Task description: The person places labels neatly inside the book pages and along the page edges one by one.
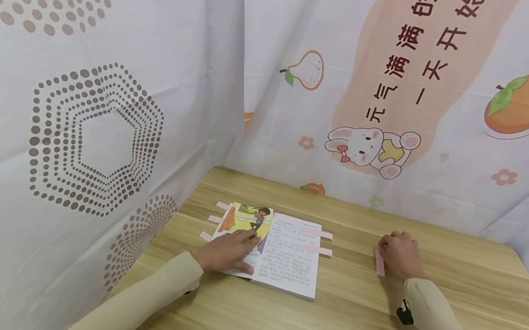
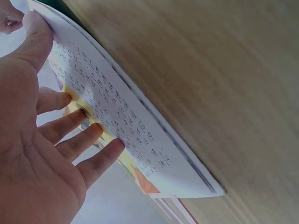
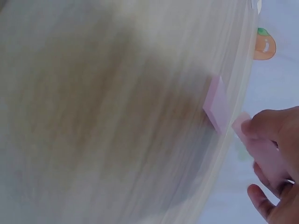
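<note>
An open book (image 1: pixel 289 255) lies on the table, text on its right page and a coloured picture on its left. My left hand (image 1: pixel 232 249) rests on the left page, fingers spread and fairly straight. Pink sticky strips stick out from both side edges, such as one strip (image 1: pixel 318 250) on the right. Off to the right of the book, my right hand (image 1: pixel 401 255) pinches a pink sticky strip (image 3: pixel 264 151) between thumb and fingers. Below that hand a small pink sticky-note pad (image 3: pixel 217 105) lies on the wood.
The wooden table (image 1: pixel 239 322) carries the book and the pad. A white patterned curtain (image 1: pixel 93 132) hangs along its left side. Behind the table hangs another curtain (image 1: pixel 274 103) printed with fruit, a rabbit and writing.
</note>
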`<state>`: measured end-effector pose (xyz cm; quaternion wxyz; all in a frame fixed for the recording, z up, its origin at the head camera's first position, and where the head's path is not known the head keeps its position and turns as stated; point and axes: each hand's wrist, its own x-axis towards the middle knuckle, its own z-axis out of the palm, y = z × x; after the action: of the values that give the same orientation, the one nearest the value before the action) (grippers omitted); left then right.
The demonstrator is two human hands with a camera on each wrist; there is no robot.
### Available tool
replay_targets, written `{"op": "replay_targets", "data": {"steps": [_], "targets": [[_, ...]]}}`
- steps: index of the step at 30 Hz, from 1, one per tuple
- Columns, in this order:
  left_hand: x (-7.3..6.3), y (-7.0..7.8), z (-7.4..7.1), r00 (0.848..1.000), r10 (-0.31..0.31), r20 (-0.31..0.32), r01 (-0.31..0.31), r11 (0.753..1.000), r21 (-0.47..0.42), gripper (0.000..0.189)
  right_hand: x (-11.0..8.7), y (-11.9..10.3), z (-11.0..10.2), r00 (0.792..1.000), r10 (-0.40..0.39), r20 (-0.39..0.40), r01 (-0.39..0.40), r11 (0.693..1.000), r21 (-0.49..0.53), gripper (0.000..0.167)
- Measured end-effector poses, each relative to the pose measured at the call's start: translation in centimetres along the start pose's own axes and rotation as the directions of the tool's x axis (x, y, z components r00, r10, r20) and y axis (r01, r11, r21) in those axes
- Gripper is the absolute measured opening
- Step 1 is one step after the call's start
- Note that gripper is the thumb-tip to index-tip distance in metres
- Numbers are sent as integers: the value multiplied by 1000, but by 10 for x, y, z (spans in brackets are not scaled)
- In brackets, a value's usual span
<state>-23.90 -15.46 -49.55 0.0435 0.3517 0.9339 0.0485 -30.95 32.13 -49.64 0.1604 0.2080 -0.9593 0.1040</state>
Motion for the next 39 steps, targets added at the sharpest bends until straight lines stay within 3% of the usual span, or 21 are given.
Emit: {"op": "replay_targets", "data": {"steps": [9, 18, 39], "targets": [[-1, 2, -3, 1000, -5, -3, 5, 1000, -4, 88, -1, -7, -1, 1000, -18, 16, 19, 999, -47, 6], [-3, 4, -3, 1000, -3, -6, 3, 1000, -3, 87, -2, -15, 1, 997, -68, -25, 66, 996, -67, 8], [-2, 4, -2, 1000, -14, -6, 14, 1000, -14, 88, -3, -32, 4, 986, -144, -84, 143, 990, -17, 9]]}}
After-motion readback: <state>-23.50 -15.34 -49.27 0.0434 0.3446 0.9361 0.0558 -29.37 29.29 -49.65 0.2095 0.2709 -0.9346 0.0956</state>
